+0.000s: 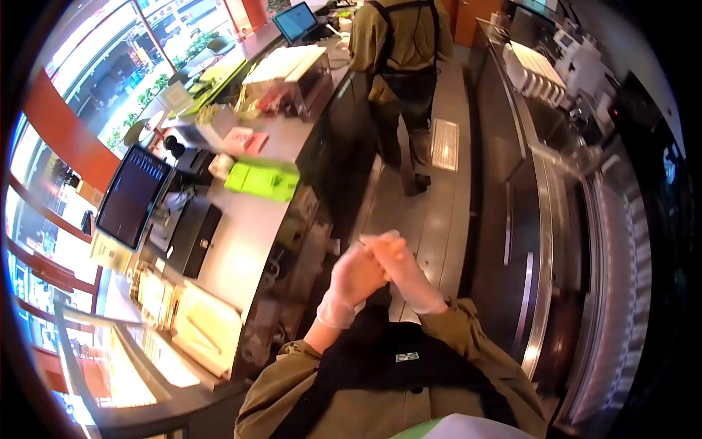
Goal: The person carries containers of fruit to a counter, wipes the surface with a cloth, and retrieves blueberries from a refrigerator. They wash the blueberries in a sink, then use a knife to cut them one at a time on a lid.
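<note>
- Evidently the bench (238,249) runs along the person's left side, bearing a dark screen (133,196) and a bright green item (262,181).
- A steel-edged counter (538,344) lines the right side; the tiled floor (455,201) lies between.
- A co-worker (401,44) in a dark apron stands further along the aisle, well apart from the person's hands.
- The two forearms slant inward and forward, meeting in front of the person's black apron (380,351) — each hand is the other's nearest thing. The left hand (404,272) comes in from the right and crosses over the fingers of the right hand (355,274); they touch. The left hand is nearer the steel-edged counter, the right nearer the bench.
- Both hands look clasped, fingers bent against one another — blur hides how far each is closed, and whether anything small sits between them I cannot tell.
- Thin, see-through gloves appear to cover both hands, the right one's loose cuff (336,313) ending at the wrist.
</note>
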A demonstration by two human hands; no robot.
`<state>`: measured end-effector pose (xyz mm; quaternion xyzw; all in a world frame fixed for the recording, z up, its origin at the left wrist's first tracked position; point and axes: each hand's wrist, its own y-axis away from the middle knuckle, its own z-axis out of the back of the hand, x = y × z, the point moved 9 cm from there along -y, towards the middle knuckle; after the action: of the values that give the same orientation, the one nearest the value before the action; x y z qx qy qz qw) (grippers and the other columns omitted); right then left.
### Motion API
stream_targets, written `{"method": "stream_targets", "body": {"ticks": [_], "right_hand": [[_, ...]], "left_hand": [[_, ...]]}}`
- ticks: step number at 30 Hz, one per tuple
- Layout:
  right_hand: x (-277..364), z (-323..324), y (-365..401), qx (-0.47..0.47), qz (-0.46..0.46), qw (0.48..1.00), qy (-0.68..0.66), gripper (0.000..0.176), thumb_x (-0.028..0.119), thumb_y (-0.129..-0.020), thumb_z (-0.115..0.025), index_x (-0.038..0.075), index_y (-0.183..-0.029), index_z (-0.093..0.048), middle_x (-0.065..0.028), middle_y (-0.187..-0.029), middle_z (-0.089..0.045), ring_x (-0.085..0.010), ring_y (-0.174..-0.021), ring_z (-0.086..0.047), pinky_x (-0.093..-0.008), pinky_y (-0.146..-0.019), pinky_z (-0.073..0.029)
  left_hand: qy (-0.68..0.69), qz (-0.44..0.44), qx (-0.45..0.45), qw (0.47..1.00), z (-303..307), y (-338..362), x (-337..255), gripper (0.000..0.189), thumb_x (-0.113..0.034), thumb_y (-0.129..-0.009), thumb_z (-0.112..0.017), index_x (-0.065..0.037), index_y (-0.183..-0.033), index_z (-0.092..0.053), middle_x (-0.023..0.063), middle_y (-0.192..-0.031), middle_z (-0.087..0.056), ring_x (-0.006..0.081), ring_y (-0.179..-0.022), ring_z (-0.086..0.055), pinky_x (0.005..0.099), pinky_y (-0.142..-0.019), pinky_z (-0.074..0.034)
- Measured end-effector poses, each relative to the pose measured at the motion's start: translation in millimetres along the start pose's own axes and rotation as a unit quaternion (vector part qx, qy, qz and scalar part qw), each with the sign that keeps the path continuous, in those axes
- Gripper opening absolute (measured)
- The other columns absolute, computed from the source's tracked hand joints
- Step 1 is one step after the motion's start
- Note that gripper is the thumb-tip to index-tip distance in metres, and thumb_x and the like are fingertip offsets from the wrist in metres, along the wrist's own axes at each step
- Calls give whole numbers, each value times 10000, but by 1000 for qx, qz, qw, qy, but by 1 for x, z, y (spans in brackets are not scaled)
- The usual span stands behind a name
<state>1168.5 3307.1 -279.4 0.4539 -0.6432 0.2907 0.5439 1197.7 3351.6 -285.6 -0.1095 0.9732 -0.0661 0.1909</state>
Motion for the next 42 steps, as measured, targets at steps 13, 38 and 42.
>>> {"method": "stream_targets", "body": {"ticks": [13,38,42], "right_hand": [[70,475,-202,-390,48,918,-45,389,348,-932,-468,34,-1141,-562,-71,-1012,-610,-128,-895,-562,-281,-811,-433],[419,1074,-1026,-316,147,937,20,326,299,-923,-494,28,-1083,-579,-45,-984,-571,-135,-894,-531,-287,-836,-424],[397,1232,-1093,-357,144,923,-30,300,276,-897,-524,47,-1081,-582,-13,-946,-553,-115,-867,-500,-259,-825,-393]], "left_hand": [[-439,95,-120,885,104,-510,-99,256,-297,-840,-603,-45,-805,-621,0,-806,-610,80,-806,-542,220,-754,-410],[-510,-210,-233,801,291,-1365,-339,96,-59,-865,-587,-15,-949,-603,33,-872,-620,108,-837,-579,246,-749,-468],[-622,-275,-238,693,323,-1532,-414,109,-62,-853,-590,-13,-950,-598,30,-851,-616,103,-827,-573,245,-739,-462]]}}
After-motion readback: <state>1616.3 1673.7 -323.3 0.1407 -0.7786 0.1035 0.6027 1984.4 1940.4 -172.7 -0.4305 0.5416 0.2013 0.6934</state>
